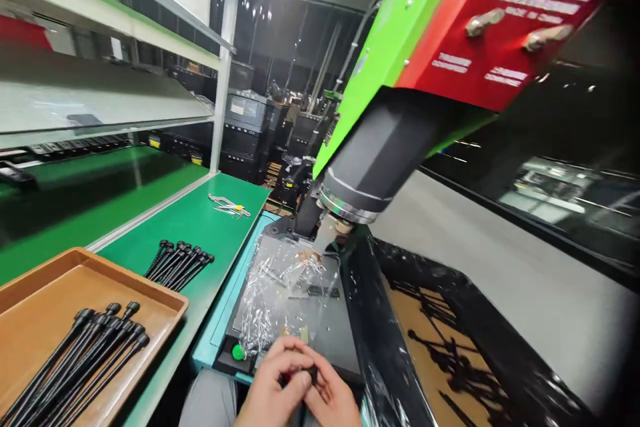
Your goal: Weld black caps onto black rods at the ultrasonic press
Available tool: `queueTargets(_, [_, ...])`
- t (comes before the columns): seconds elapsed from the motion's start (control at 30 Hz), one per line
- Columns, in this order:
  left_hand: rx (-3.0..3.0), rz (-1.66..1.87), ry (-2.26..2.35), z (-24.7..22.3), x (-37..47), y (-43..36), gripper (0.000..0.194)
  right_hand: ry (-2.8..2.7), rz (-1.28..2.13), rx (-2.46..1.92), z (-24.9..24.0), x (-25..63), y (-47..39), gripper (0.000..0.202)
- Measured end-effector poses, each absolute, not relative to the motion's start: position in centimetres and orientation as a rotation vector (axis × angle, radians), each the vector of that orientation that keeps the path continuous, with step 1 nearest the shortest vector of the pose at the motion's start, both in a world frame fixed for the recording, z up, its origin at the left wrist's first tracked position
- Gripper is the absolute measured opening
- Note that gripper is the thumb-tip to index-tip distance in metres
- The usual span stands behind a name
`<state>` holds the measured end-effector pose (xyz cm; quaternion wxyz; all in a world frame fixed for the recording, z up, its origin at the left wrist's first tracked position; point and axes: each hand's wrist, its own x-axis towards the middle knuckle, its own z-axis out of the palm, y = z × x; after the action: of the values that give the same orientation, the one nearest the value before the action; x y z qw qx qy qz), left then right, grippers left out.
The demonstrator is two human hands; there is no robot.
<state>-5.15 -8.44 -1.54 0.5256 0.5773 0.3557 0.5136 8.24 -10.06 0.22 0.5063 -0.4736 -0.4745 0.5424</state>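
My left hand (273, 383) and my right hand (333, 397) meet at the bottom of the view, fingers closed together around a small black part (311, 373). They hover at the near edge of the dark machine base plate (325, 320), beside a green button (238, 351). Crumpled clear plastic film (273, 283) lies on that plate. Above it hangs the grey cylindrical press head (365, 167) of a green and red machine (440, 20).
A brown tray (35, 300) at left holds several black rods (85, 353). More black rods (180, 263) and small metal tools (229, 205) lie on the green bench. A box lined with black plastic (425, 333) at right holds dark parts. Shelving (100, 20) rises left.
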Motion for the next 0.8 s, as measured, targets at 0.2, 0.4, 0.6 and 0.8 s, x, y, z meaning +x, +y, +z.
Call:
queueTargets(0.2, [1.505,1.223,1.111,-1.0,-6.1,-8.4,0.030,-1.108,1.081,-1.260,3.5,13.1,-7.1,0.047])
queueTargets(0.4, [1.888,1.005,1.297,-3.6,-4.8,-8.6,0.024,-1.029,0.829,-1.263,4.6,20.4,-0.7,0.052])
queueTargets(0.6, [2.402,0.777,1.389,-3.9,0.3,-6.3,0.049,-1.085,0.999,-1.278,2.2,20.7,4.0,0.043])
queueTargets(0.8, [2.528,0.570,1.678,-5.0,2.1,-3.4,0.058,-1.228,1.228,-1.160,1.6,18.9,6.0,0.038])
